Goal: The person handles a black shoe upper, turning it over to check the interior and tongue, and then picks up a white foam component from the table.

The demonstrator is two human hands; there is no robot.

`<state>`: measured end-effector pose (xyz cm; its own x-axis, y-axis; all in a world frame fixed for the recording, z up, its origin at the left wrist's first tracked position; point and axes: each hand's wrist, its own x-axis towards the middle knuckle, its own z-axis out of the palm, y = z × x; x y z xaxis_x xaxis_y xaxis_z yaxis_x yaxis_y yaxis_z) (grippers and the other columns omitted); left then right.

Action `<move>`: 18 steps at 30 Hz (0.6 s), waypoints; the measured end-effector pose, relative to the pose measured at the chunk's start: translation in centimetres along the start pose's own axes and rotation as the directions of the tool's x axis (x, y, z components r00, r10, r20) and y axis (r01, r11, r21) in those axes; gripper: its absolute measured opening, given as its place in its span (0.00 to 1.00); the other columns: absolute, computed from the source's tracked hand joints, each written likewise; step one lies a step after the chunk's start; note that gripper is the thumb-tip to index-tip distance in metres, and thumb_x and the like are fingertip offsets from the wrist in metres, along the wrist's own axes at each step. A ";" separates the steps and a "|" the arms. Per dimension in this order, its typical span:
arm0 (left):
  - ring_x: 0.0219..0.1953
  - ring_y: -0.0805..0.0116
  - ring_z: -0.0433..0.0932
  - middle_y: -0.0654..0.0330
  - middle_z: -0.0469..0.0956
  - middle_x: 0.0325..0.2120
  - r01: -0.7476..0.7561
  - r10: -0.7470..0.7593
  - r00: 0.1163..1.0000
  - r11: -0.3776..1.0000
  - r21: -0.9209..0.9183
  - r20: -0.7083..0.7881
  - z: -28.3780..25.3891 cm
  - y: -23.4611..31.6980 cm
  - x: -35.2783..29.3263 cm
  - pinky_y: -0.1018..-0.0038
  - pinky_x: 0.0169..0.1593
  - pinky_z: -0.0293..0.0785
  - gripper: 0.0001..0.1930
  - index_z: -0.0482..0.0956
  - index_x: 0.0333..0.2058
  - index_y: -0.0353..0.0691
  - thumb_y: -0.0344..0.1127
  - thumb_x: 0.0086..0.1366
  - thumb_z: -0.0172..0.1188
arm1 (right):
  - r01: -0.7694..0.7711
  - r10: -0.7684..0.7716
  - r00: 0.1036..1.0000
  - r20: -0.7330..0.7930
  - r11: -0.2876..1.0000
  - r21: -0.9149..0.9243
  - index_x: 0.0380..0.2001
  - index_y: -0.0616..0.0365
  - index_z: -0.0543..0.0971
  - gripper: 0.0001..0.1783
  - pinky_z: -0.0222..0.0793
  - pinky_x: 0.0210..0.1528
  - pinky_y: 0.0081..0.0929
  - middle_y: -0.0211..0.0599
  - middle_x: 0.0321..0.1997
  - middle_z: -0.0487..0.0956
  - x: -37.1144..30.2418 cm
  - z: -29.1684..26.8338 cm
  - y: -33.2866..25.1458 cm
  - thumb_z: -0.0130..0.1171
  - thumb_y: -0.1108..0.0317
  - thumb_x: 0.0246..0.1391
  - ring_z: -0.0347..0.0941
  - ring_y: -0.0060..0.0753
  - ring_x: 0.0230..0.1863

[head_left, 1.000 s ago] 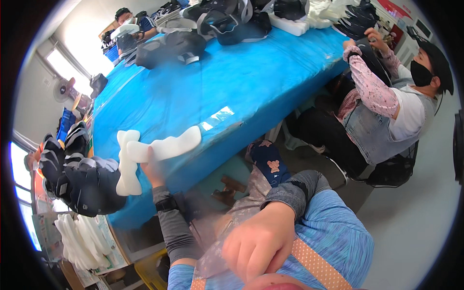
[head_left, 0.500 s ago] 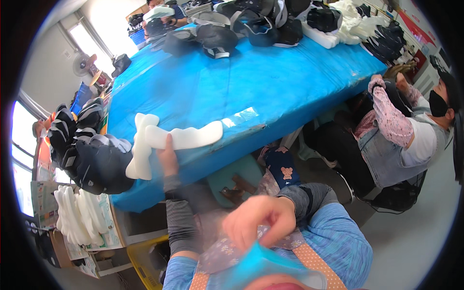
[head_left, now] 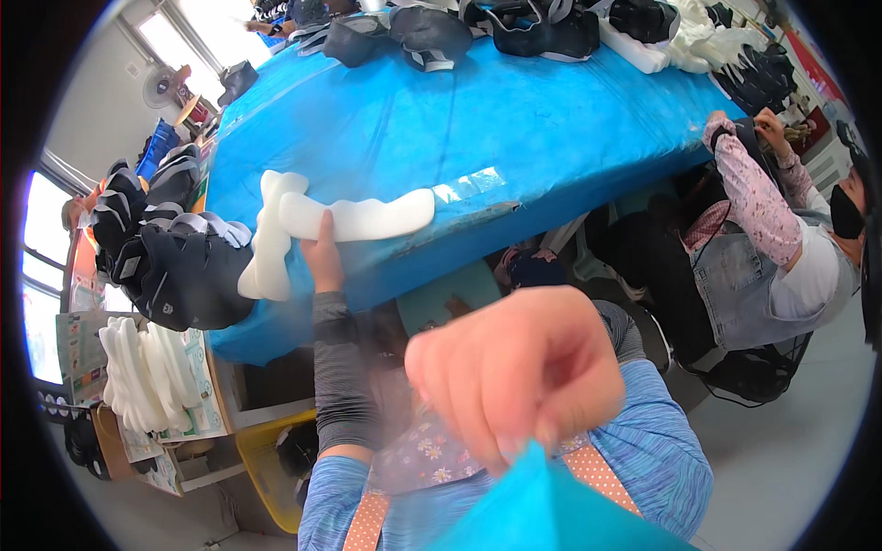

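My left hand (head_left: 322,260) grips the lower edge of a wavy white foam piece (head_left: 372,219) at the near left of the blue-covered table (head_left: 441,119). One finger lies on top of the foam; the others are hidden under it. A second white foam piece (head_left: 269,243) stands crosswise against its left end. Large and close in front of me, my right hand (head_left: 519,367) is closed, its thumb and fingertips pinching the top of a blue face mask (head_left: 547,505). The fabric is drawn up to a peak there.
Black padded shoe-like items (head_left: 188,275) are heaped at the left corner, above a stack of white foam strips (head_left: 147,376). A yellow crate (head_left: 266,468) sits below. More black items (head_left: 542,32) line the far side. A co-worker (head_left: 753,248) sits at the right.
My right hand has come up closer, pulling the mask outward with it. The left hand stays on the foam piece. The whole view has shifted slightly.
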<state>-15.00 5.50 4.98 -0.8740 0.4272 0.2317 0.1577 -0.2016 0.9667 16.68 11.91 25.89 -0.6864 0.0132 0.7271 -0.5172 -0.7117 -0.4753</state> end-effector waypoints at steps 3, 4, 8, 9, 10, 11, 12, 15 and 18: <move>0.45 0.68 0.74 0.56 0.76 0.45 -0.007 0.007 1.000 1.000 0.016 -0.002 0.2 -0.1 0.0 0.71 0.51 0.68 0.20 0.74 0.47 0.29 0.39 0.64 0.62 | 0.083 -0.069 0.986 0.151 0.992 -0.092 0.35 0.64 0.77 0.07 0.66 0.39 0.29 0.39 0.35 0.78 0.3 -1.0 0.4 0.63 0.74 0.53 0.72 0.31 0.36; 0.45 0.68 0.74 0.56 0.76 0.45 -0.014 0.014 1.000 1.000 0.010 0.000 0.4 -0.1 0.0 0.71 0.51 0.68 0.20 0.74 0.47 0.29 0.39 0.64 0.62 | 0.144 -0.100 0.971 0.216 0.969 -0.198 0.36 0.64 0.78 0.08 0.67 0.39 0.29 0.39 0.36 0.79 0.4 -1.5 0.5 0.64 0.73 0.52 0.73 0.33 0.36; 0.45 0.68 0.74 0.56 0.76 0.44 -0.026 0.026 1.000 1.000 0.017 -0.012 -0.1 -0.5 -0.3 0.71 0.51 0.68 0.20 0.73 0.47 0.29 0.39 0.64 0.62 | 0.216 -0.160 0.958 0.236 0.949 -0.231 0.34 0.64 0.80 0.11 0.60 0.33 0.28 0.41 0.33 0.82 0.2 -1.9 1.6 0.62 0.65 0.55 0.74 0.33 0.32; 0.45 0.67 0.74 0.56 0.76 0.44 -0.018 0.018 1.000 1.000 0.008 -0.014 -0.1 -0.4 -0.3 0.71 0.51 0.68 0.20 0.73 0.47 0.29 0.39 0.64 0.62 | 0.216 -0.160 0.958 0.236 0.948 -0.233 0.34 0.64 0.80 0.11 0.60 0.33 0.28 0.41 0.33 0.82 0.2 -2.0 1.6 0.62 0.65 0.55 0.74 0.33 0.32; 0.45 0.67 0.74 0.56 0.76 0.44 -0.017 0.017 1.000 1.000 0.008 -0.012 -0.1 -0.4 -0.3 0.71 0.51 0.68 0.20 0.73 0.47 0.29 0.39 0.64 0.62 | 0.230 -0.172 0.956 0.235 0.942 -0.244 0.34 0.63 0.80 0.11 0.60 0.33 0.29 0.40 0.33 0.82 0.2 -2.0 1.5 0.61 0.65 0.56 0.73 0.34 0.32; 0.45 0.68 0.74 0.56 0.76 0.44 -0.017 0.017 1.000 1.000 0.008 -0.022 -0.2 -0.4 -0.3 0.71 0.51 0.68 0.20 0.73 0.47 0.29 0.39 0.64 0.62 | 0.243 -0.184 0.955 0.234 0.936 -0.254 0.34 0.63 0.80 0.10 0.60 0.33 0.30 0.40 0.33 0.82 0.2 -2.1 1.5 0.60 0.65 0.57 0.73 0.34 0.32; 0.45 0.68 0.74 0.57 0.76 0.44 -0.018 0.018 0.999 1.000 0.005 -0.028 0.0 -0.3 -0.3 0.71 0.50 0.68 0.19 0.74 0.46 0.29 0.39 0.64 0.62 | 0.258 -0.197 0.952 0.233 0.928 -0.269 0.34 0.62 0.80 0.10 0.60 0.33 0.31 0.40 0.33 0.82 0.1 -2.1 1.4 0.59 0.66 0.57 0.72 0.35 0.32; 0.41 0.69 0.74 0.59 0.77 0.39 -0.051 0.051 0.998 0.999 -0.016 -0.028 0.5 -0.1 -0.3 0.72 0.46 0.69 0.15 0.76 0.41 0.28 0.38 0.65 0.60 | 0.188 -0.205 0.978 -0.024 0.932 -0.311 0.29 0.60 0.78 0.09 0.58 0.31 0.30 0.38 0.29 0.82 0.1 -1.7 1.1 0.58 0.65 0.59 0.72 0.33 0.31; 0.41 0.70 0.74 0.59 0.77 0.39 -0.059 0.059 0.997 0.998 0.001 -0.047 0.7 -0.2 -0.2 0.72 0.47 0.69 0.15 0.76 0.41 0.29 0.37 0.65 0.60 | 0.185 -0.231 0.967 -0.107 0.927 -0.325 0.29 0.59 0.78 0.09 0.58 0.31 0.29 0.36 0.28 0.81 0.3 -1.6 1.0 0.58 0.65 0.58 0.70 0.32 0.29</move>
<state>-14.57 6.12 4.79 -0.8839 0.3722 0.2831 0.2098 -0.2255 0.9514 15.10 12.32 24.81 -0.5990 0.2520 0.7600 -0.7730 -0.4296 -0.4668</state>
